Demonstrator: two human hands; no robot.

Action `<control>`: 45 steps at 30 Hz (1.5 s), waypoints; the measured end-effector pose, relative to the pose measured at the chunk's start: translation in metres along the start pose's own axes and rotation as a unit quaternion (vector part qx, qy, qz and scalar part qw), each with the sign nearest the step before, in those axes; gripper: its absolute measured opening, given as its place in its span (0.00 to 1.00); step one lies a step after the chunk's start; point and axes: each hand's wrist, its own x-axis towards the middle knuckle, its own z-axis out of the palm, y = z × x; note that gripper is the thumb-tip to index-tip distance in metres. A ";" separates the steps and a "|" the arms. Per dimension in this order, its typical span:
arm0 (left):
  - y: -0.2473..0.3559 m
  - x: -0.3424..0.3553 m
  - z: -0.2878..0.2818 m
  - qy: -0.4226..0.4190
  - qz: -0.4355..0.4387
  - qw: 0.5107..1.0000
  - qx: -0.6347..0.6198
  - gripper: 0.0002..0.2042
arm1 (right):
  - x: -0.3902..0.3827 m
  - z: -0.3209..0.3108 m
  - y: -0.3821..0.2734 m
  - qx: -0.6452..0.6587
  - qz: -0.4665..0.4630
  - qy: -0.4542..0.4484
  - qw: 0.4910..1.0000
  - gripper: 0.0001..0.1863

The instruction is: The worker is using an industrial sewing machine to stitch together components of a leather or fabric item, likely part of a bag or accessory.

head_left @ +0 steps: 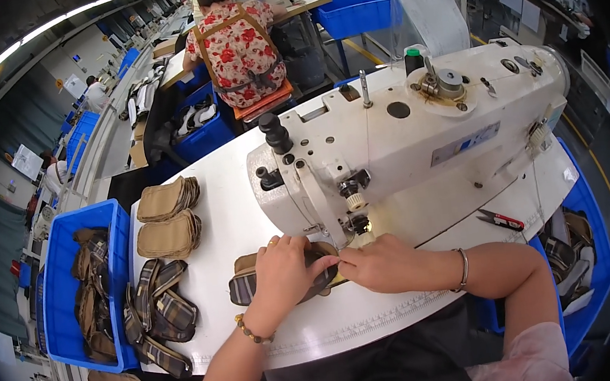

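A plaid and tan fabric piece (244,286) lies on the sewing machine's bed, under the front of the white sewing machine (389,136). My left hand (282,268) rests flat on top of it, thumb stretched out to the right. Close by the presser foot (359,224), my right hand (385,264) is closed in a pinch at the piece's right edge, and its fingertips meet my left thumb. My hands cover much of the piece, so its seam is hidden. The needle area is lit by a small lamp.
Two stacks of tan fabric pieces (168,234) and a heap of plaid straps (164,308) lie left. A blue bin (126,286) of pieces stands beyond them. Red-handled thread snips (502,221) lie right, near another blue bin (602,273). A person (240,51) sits ahead.
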 end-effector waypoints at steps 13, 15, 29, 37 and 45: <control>-0.013 0.011 -0.026 -0.217 -0.122 0.921 -0.299 0.14 | 0.000 0.005 0.006 0.017 0.014 -0.028 0.999 0.02; -0.011 0.015 -0.043 -0.259 -0.134 0.895 -0.339 0.12 | 0.000 0.005 0.004 0.011 0.015 -0.027 0.999 0.02; -0.017 0.029 -0.006 -0.147 0.040 0.949 -0.276 0.08 | 0.003 0.005 0.005 0.077 0.019 -0.047 0.996 0.05; -0.019 0.025 0.002 -0.150 0.034 0.953 -0.262 0.09 | 0.000 0.012 0.006 0.044 -0.017 -0.008 0.999 0.09; -0.021 0.027 0.005 -0.156 0.019 0.958 -0.241 0.12 | 0.006 0.014 0.000 -0.123 -0.083 0.146 0.978 0.08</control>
